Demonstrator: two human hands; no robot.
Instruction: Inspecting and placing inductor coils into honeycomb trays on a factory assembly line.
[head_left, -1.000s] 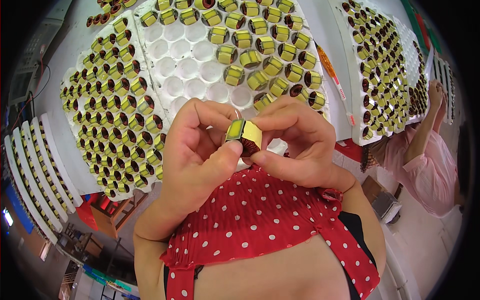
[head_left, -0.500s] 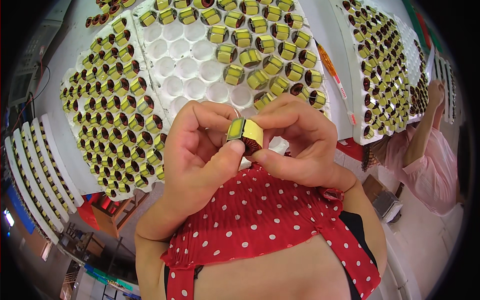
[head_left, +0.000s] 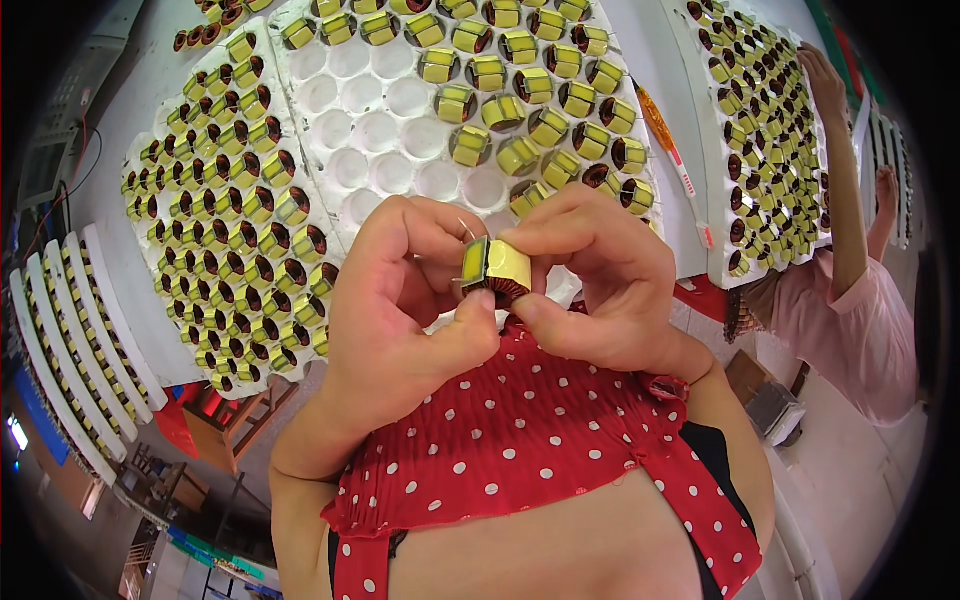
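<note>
A toroidal coil [head_left: 508, 266] wrapped in yellow tape is pinched between both hands, over the near edge of a white foam tray [head_left: 345, 130]. Its dark red-brown windings show underneath, and a flat yellow-green plate with a dark rim faces left. Thin wire leads stick out beside that plate. The fingers of my left hand [head_left: 395, 310] close on the plate side, thumb at the lower edge. My right hand [head_left: 610, 280] grips the taped side, with its forefinger on top and thumb below. The curled fingers hide part of the coil.
Similar taped coils fill the right of the foam tray; its left cups are bare. Another coil-filled tray [head_left: 290, 350] lies left. An orange-handled tool [head_left: 655, 120] rests at right. Beyond it, a co-worker's arm [head_left: 848, 200] reaches over another tray [head_left: 715, 200]. Stacked trays [head_left: 75, 350] stand far left.
The coil has shifted slightly right and turned a little in my fingers, so more of its leads shows. The co-worker's hand has moved farther away along the right-hand tray.
</note>
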